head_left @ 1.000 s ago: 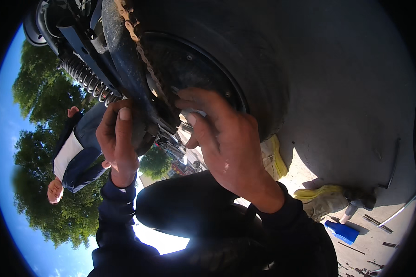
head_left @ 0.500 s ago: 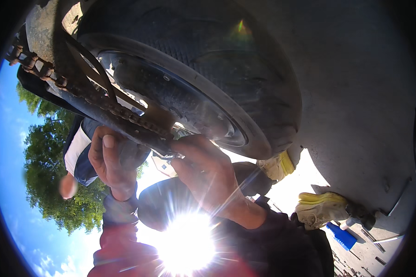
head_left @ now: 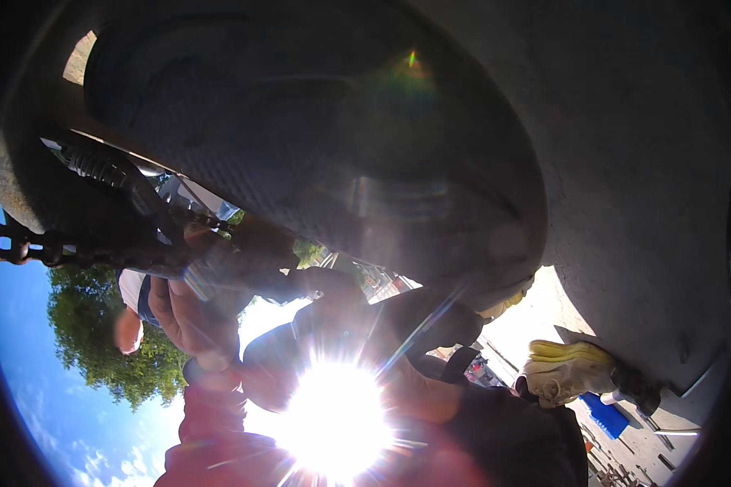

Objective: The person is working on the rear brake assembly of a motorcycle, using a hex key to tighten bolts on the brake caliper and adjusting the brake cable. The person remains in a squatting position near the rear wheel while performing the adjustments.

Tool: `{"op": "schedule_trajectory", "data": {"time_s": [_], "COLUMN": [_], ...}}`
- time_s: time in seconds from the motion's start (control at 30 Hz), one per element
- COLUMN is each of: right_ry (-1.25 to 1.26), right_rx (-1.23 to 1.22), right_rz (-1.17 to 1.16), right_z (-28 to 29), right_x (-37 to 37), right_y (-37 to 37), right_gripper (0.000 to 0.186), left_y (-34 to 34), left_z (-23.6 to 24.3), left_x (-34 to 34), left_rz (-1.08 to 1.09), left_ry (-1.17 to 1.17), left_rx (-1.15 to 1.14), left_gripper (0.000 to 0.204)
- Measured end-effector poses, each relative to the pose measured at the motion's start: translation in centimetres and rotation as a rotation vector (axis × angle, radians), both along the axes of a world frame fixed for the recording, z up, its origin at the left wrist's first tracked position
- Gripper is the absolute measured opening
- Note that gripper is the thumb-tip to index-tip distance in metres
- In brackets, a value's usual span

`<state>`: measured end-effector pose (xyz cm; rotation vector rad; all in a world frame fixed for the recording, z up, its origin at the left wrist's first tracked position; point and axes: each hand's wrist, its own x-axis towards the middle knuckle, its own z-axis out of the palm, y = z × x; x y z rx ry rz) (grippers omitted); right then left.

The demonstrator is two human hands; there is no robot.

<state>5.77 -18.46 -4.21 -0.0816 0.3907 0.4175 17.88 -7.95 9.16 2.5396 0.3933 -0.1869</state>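
Note:
A large black tyre (head_left: pixel 325 154) fills the upper middle, tilted and in deep shade. Along its lower left runs a dark metal arm (head_left: pixel 65 207), with a rusty drive chain (head_left: pixel 24 247) beside it. My left hand (head_left: pixel 191 321) is under this arm, fingers bent and closed against its underside; what they grip is hidden. My right hand (head_left: pixel 341 304) is near the arm's lower end, beside the tyre, its fingers curled in. Sun glare and shadow cover most of it, and I cannot make out what its fingertips hold.
Beige and yellow footwear (head_left: pixel 568 369) is on the ground at right, next to a blue plastic object (head_left: pixel 603 415) and several thin metal tools (head_left: pixel 674 432). A grey surface (head_left: pixel 625 203) spans the right side. Behind my left hand, a person in white and dark clothing (head_left: pixel 131 288) partly shows.
My view has shifted: the wheel's rim is no longer visible, and the tyre covers more. The chain appears lower at left. Both hands stay near the arm, now dimmer under glare.

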Motion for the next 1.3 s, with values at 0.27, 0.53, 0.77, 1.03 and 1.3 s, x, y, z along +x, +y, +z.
{"op": "schedule_trajectory", "data": {"time_s": [0.27, 0.53, 0.77, 1.03, 1.3], "right_ry": [0.016, -0.034, -0.154, -0.046, -0.002], "right_rx": [-0.066, -0.363, -0.826, -0.146, -0.22], "right_rz": [0.001, -0.076, -0.165, 0.081, -0.013], "right_z": [0.5, -0.3, -1.2, -1.6, -0.3], "right_x": [0.0, 2.6, 5.4, 11.8, 11.3], "right_y": [0.4, 0.0, -3.6, -4.9, -4.3], "right_gripper": [0.051, 0.054, 0.045, 0.032, 0.025], "left_y": [-1.5, -0.8, -1.4, -1.6, 0.0], "left_z": [-0.9, -0.5, -1.9, -2.1, -2.0], "left_x": [0.8, 1.5, 2.3, 3.7, 3.4], "left_rz": [-0.078, -0.217, -0.421, -0.543, -0.385], "left_ry": [0.196, 0.288, 0.264, 0.19, -0.051], "left_rx": [-0.086, 0.039, 0.253, 0.272, 0.026], "left_gripper": [0.042, 0.042, 0.038, 0.025, 0.04]}}
